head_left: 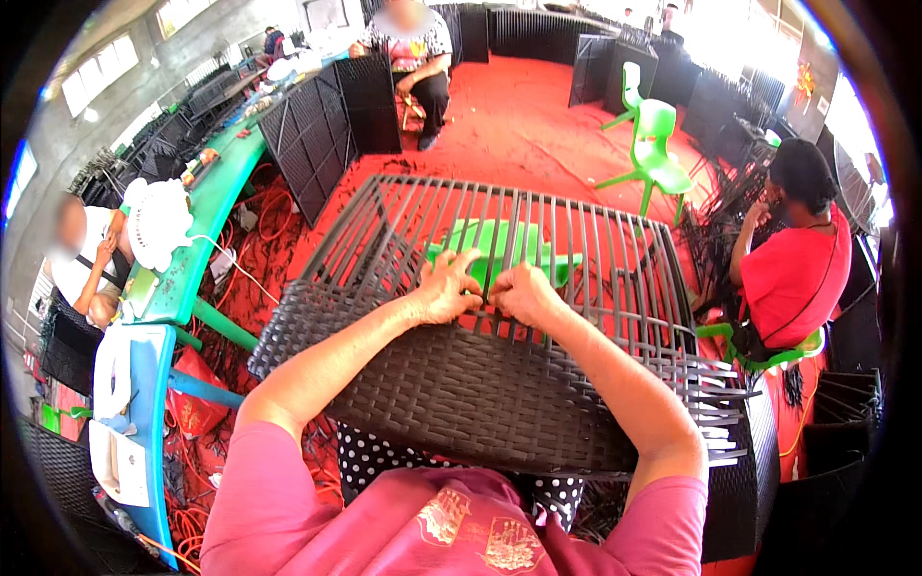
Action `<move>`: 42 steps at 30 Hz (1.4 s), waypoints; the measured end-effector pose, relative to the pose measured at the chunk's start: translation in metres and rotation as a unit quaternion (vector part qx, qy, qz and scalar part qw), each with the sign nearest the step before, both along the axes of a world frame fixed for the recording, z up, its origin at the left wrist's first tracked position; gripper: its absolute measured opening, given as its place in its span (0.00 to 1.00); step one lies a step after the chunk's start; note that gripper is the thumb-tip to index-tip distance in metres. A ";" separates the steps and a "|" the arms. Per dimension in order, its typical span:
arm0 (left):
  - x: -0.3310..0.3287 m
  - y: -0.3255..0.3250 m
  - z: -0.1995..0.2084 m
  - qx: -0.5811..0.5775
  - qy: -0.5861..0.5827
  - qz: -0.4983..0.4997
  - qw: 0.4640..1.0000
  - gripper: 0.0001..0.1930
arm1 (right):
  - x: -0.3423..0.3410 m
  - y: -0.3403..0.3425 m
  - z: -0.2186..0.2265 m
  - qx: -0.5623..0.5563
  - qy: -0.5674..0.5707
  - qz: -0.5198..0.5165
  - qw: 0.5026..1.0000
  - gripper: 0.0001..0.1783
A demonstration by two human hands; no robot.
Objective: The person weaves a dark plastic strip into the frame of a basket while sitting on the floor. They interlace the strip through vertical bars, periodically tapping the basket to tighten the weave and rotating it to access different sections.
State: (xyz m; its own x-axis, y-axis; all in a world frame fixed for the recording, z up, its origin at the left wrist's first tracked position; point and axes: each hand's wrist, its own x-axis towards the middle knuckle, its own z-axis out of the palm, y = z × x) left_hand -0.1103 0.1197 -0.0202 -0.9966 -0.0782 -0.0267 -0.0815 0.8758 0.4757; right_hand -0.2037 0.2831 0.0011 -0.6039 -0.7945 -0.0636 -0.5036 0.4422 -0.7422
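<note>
A partly woven dark brown wicker panel [451, 384] lies before me, closely plaited on the near side. Beyond the weave, long bare strips [595, 240] run lengthwise to the frame's far edge. My left hand [448, 288] is at the weave's edge, fingers bent and closed around a plastic wicker strip. Close beside it, my right hand [526, 294] pinches at the same spot, fingertips pressed together on a strip. The fingers partly hide that strip. Loose strip ends [715, 403] stick out at the panel's right side.
A green chair [495, 240] shows beneath the bare strips; another green chair [655, 158] stands farther off. A green table [206, 230] with a white fan [157, 226] is at left. A person in red [797, 269] sits at right. Cables and scraps litter the red floor [523, 115].
</note>
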 end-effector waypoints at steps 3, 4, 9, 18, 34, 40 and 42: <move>0.006 0.004 0.008 -0.002 0.003 0.003 1.000 0.06 | 0.006 0.000 0.006 0.016 -0.014 -0.010 1.000 0.07; 0.007 0.006 0.014 0.001 0.007 0.008 1.000 0.05 | 0.008 0.001 0.008 0.021 -0.001 -0.014 1.000 0.08; 0.016 0.001 0.032 0.054 0.113 0.031 0.992 0.03 | 0.015 0.001 0.010 -0.101 0.127 -0.029 0.986 0.10; 0.030 -0.023 0.069 0.112 0.299 -0.045 0.947 0.12 | 0.016 -0.017 0.049 -0.191 -0.099 0.025 0.976 0.10; 0.021 -0.045 0.011 -0.103 0.064 -0.010 0.993 0.09 | 0.016 -0.052 0.019 0.038 0.088 0.064 0.993 0.08; 0.018 -0.045 -0.001 -0.088 0.038 0.011 0.995 0.11 | 0.004 -0.062 -0.012 0.001 0.146 0.059 0.988 0.06; 0.027 -0.044 0.012 -0.047 0.014 0.035 0.998 0.11 | 0.012 -0.065 -0.006 -0.005 0.076 0.047 0.996 0.06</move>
